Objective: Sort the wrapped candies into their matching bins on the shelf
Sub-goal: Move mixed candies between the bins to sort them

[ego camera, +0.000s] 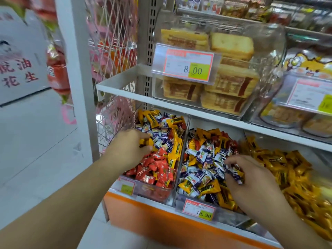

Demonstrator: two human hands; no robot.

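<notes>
Clear bins of mixed wrapped candies, both hands at work

Clear plastic left bin [162, 195] holds red candies [154, 169] at the front, with yellow and blue-white pieces mixed behind them. Left hand [128, 148] reaches into this bin, its grip curled round a few yellow candies [146, 141]. Middle bin [181, 200], touching the left bin, holds a mix of blue-white candies [203, 155], yellow and red ones. Right hand [251, 177] rests in it, its grip pinching several blue-white pieces. Right bin [246, 139] holds mainly yellow candies. Price tag [199, 210] reading 19.90 fronts the middle bin. Upper shelf [122, 90] carries clear boxes of packaged cakes [231, 45] behind a tag [188, 64] reading 8.00
</notes>
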